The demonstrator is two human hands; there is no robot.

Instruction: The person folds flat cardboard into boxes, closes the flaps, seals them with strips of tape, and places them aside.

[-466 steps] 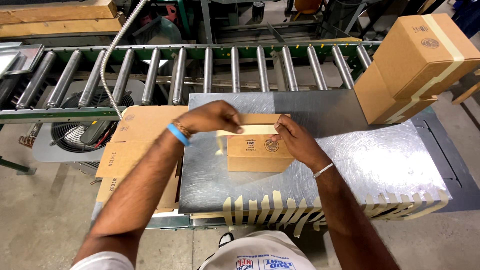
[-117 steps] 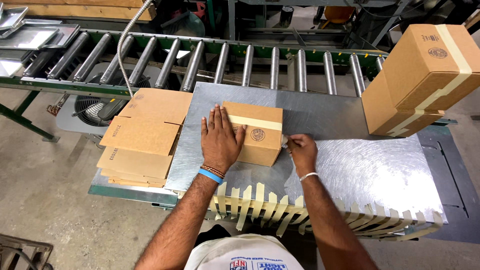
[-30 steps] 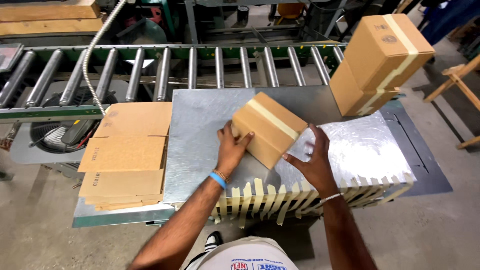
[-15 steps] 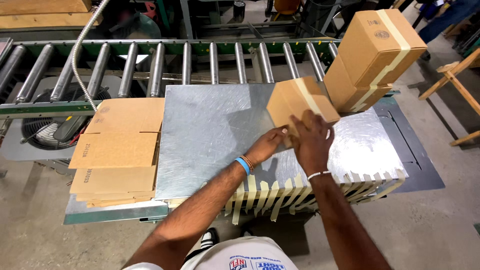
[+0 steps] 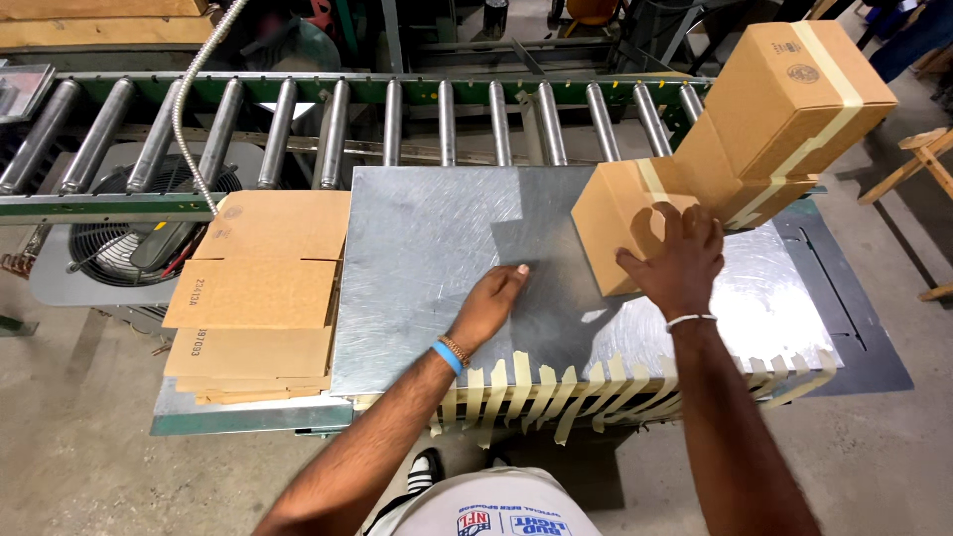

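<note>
Taped box [image 5: 620, 223] on table [image 5: 437, 268], touching stacked boxes [image 5: 784, 99]; right hand [image 5: 675, 263] spread against it, left hand [image 5: 491, 303] flat, empty. Flat cartons [image 5: 258, 298] not yet folded.

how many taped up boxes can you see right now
3: one box under the right hand on the metal table, two stacked boxes behind it at right. More may be hidden.

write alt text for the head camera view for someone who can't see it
The right hand presses a small taped cardboard box against stacked boxes on a metal table. The left hand rests flat on the table, flat cartons beside it.
</note>
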